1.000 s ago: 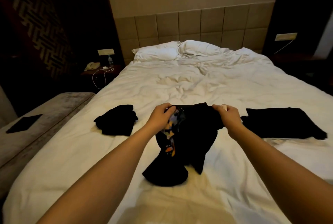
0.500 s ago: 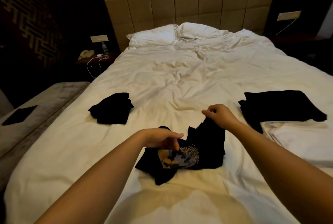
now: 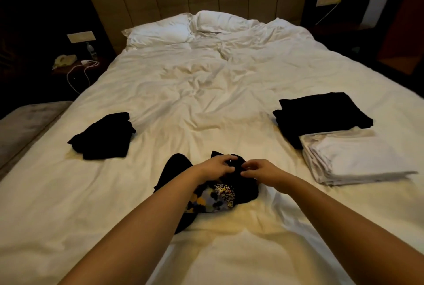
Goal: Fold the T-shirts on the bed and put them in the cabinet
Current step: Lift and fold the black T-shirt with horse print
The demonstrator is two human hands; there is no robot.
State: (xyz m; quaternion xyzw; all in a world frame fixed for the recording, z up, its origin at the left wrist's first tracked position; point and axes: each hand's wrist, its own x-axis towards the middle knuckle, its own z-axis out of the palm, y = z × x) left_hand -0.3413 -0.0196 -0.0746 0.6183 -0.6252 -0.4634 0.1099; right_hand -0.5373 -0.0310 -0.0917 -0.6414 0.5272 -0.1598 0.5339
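Your left hand and right hand pinch the crumpled printed T-shirt at frame centre, still unfolded; folded stack waits at right, black heap at left

White bed: 4 garment piles, pillows.
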